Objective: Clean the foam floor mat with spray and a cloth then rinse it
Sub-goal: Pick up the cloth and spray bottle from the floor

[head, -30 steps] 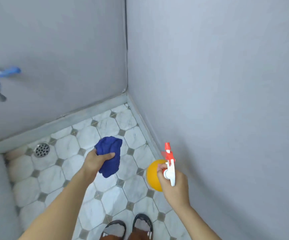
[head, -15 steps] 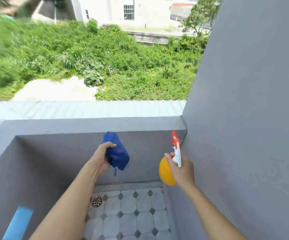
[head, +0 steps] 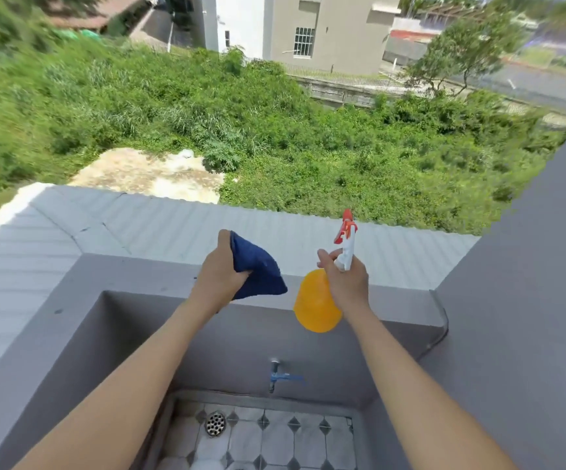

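Observation:
My left hand (head: 220, 278) grips a bunched dark blue cloth (head: 257, 274), held up over the top of the grey balcony wall (head: 139, 276). My right hand (head: 346, 283) holds a spray bottle (head: 315, 305) by its neck; the body is orange, the trigger head white and red, nozzle pointing up and away. Both hands are raised at about the same height, roughly a hand's width apart. No foam mat is in view.
Below is a small tiled floor (head: 268, 439) with a round drain (head: 215, 424). A blue-handled tap (head: 279, 376) sticks out of the low front wall. A tall grey wall (head: 529, 300) closes the right side. Beyond the parapet are a corrugated roof (head: 173, 222) and greenery.
My view has swung up from the floor corner to the parapet and the land beyond. Both hands rose with it, still holding the cloth and the bottle.

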The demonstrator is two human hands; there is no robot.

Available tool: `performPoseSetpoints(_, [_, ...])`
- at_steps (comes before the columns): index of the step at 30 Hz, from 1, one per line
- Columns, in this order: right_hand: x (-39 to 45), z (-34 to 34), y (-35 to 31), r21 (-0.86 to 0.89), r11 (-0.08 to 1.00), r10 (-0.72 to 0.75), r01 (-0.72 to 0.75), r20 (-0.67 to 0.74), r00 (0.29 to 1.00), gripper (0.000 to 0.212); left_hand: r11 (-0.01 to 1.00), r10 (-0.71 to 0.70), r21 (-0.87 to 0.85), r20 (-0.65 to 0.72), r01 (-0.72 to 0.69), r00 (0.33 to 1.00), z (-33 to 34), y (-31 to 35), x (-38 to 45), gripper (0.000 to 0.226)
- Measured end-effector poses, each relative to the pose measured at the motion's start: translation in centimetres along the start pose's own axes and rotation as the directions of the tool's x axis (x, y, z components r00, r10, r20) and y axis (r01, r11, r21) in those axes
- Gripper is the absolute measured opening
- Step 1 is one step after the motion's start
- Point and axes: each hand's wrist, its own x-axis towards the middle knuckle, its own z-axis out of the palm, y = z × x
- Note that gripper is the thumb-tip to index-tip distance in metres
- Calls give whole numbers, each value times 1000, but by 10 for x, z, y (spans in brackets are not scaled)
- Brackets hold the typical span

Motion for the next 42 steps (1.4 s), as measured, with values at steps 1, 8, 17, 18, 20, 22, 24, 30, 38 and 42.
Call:
performPoseSetpoints(1, [9,12,-1,3,1000,10,-10,0,1000,30,1000,-27,-10,42,28,999,-3,-5,8,38])
performPoseSetpoints(8, [50,54,-4,-37,999,18,-20,-49,999,30,974,-114,-168,222,153,968,-3,-45,48,42])
performPoseSetpoints(17, [52,64,10,-112,994,-30,13,-149,988,25,442,-344,-697,450,565,824,35,-58,58,50])
performPoseSetpoints(18, [52,64,10,-124,992,-38,19,-154,987,26,458,-359,-677,453,577,816,37,-65,62,53])
performPoseSetpoints(20, [50,66,11,-127,992,-45,24,-166,985,24,628,-356,-527,460,573,813,40,-85,65,61])
performPoseSetpoints(22, [48,69,12,-107,994,-56,35,-194,979,19,803,-374,-306,410,512,832,42,-103,66,70])
performPoseSetpoints(24, [46,71,11,-95,994,-68,48,-222,973,16,910,-345,-133,284,393,895,45,-115,65,64])
performPoseSetpoints(30, [45,74,12,-86,995,-60,40,-244,968,16,896,-323,294,-87,334,942,45,-133,59,65])
performPoseSetpoints(38, [49,74,26,-93,994,-81,57,-275,958,19,682,135,532,583,-502,801,81,-148,67,90])
performPoseSetpoints(42, [51,75,33,-108,991,-102,73,-295,950,17,724,6,617,443,-310,896,102,-144,69,93])
